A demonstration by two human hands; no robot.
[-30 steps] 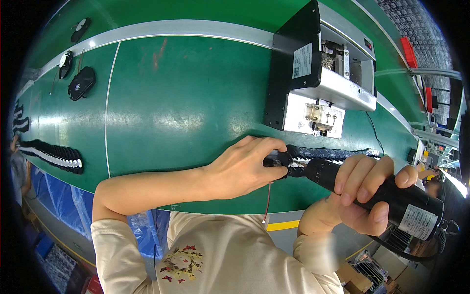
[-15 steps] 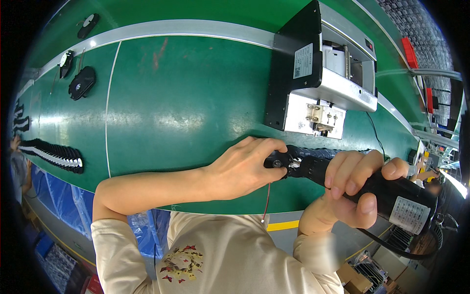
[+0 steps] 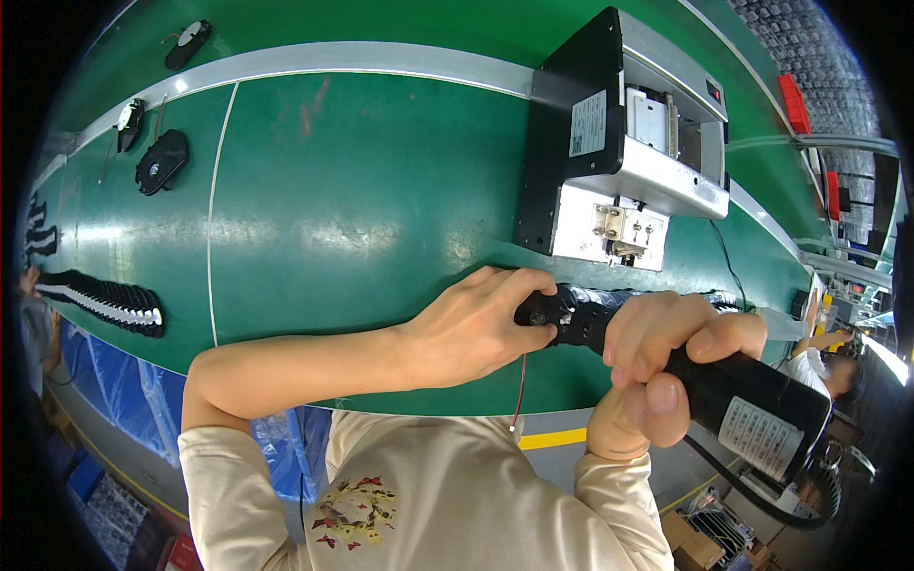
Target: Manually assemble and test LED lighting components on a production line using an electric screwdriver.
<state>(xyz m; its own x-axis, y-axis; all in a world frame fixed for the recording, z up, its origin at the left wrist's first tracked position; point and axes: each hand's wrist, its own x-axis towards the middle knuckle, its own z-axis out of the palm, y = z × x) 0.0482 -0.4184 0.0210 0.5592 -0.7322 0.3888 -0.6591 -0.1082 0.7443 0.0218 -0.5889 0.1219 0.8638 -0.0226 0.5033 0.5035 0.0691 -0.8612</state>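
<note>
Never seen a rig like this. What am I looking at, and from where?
There's no robot here: these are a person's two bare hands. The view is from a fisheye camera on that person's head, looking down, so straight edges bend toward the rim. The left hand holds a small black part between thumb and fingers. The right hand grips a black cylindrical tool, its nose at that part; whether they touch is hard to tell. On the green bench stand a boxy black-and-metal machine and, at far left, a row of black-and-white parts.
</note>
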